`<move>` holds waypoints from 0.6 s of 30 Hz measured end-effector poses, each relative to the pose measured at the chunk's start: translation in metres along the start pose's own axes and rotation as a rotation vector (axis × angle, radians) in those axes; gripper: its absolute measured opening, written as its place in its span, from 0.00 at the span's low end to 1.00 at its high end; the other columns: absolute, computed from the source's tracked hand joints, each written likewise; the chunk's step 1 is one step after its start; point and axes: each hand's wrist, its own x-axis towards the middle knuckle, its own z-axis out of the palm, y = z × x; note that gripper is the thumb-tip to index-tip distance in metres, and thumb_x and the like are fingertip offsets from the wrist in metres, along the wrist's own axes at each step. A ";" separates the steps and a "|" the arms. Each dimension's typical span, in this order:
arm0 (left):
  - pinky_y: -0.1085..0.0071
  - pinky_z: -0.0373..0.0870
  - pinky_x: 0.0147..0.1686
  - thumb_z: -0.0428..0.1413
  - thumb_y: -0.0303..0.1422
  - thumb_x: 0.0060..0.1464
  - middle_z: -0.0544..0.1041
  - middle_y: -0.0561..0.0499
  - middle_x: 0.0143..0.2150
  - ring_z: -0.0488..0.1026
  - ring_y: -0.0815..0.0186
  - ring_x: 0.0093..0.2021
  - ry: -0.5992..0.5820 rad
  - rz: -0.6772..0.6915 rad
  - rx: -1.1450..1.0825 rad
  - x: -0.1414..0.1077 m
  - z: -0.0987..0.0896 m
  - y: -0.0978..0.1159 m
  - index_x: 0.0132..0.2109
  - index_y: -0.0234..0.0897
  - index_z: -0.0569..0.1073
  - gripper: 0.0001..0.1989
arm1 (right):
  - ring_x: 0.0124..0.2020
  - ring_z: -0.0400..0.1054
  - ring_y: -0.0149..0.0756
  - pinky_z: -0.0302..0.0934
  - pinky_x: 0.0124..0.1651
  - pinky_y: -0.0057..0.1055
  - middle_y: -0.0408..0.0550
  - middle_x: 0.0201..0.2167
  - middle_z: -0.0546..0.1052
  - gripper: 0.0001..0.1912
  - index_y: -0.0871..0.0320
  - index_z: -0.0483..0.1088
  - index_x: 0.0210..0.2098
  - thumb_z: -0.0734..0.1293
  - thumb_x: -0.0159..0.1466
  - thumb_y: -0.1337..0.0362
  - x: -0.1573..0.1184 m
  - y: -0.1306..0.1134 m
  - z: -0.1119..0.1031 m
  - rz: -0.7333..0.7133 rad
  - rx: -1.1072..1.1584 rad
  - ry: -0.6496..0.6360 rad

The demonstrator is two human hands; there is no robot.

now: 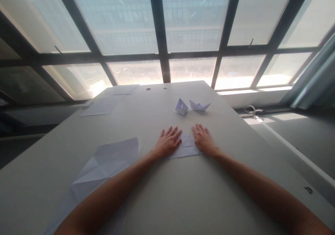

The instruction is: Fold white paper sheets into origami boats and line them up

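Note:
A folded sheet of white paper [186, 151] lies flat on the white table [167, 200], with creased flaps showing on its upper side. My left hand [169, 142] rests on its left part, palm down, fingers stretched out. On the right part lies my right hand [203, 139], also flat with its fingers extended. Neither hand grips the paper; both cover its side edges. Just beyond them stand two folded paper boats, one [181, 107] seen nearly end-on and the other [200, 105] seen from the side.
A large creased paper sheet [110, 161] lies to the left, partly under my left forearm. Several flat sheets [102, 104] lie at the table's far left. Windows [193, 18] with dark frames rise behind the table. A curtain [314, 76] hangs at the right.

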 end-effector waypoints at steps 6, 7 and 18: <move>0.42 0.40 0.65 0.37 0.48 0.67 0.46 0.53 0.73 0.40 0.54 0.72 -0.010 -0.004 -0.008 0.000 -0.001 0.001 0.70 0.50 0.52 0.28 | 0.69 0.46 0.49 0.41 0.67 0.47 0.60 0.67 0.58 0.25 0.62 0.59 0.64 0.49 0.70 0.67 0.001 0.003 0.000 0.038 -0.013 0.031; 0.42 0.40 0.65 0.37 0.48 0.67 0.46 0.53 0.73 0.40 0.54 0.72 -0.014 -0.007 -0.008 0.000 -0.002 0.001 0.70 0.50 0.52 0.28 | 0.69 0.46 0.48 0.41 0.67 0.47 0.60 0.67 0.58 0.25 0.62 0.59 0.64 0.49 0.70 0.67 0.001 0.003 -0.001 0.039 -0.012 0.033; 0.43 0.40 0.65 0.38 0.48 0.67 0.46 0.52 0.73 0.40 0.53 0.72 -0.024 -0.014 -0.007 -0.001 -0.005 0.004 0.70 0.50 0.52 0.28 | 0.69 0.44 0.49 0.38 0.67 0.49 0.60 0.68 0.54 0.26 0.61 0.58 0.65 0.52 0.69 0.62 0.001 0.000 -0.007 0.052 0.025 -0.019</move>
